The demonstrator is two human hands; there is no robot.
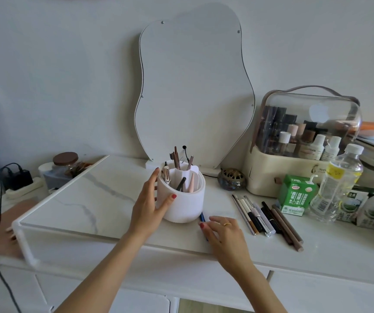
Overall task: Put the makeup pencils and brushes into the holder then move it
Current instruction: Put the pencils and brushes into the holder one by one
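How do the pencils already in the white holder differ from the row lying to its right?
The pencils in the holder stand upright or lean inside the holder's compartments; the row of pencils lies flat on the counter. The holder's group is contained, steadied by the left hand; the row lies loose, untouched, beside the right hand, which rests on a blue pencil. Both groups are slim makeup sticks.

**Open to the left, crowded to the right**

Left of the holder the marble surface lies bare to its raised edge. On the right, a row of pencils lies near it, with a green carton, a water bottle and a cosmetics case crowding that side. Behind stand a mirror and a brass burner. A blue pencil lies touching the holder's base.
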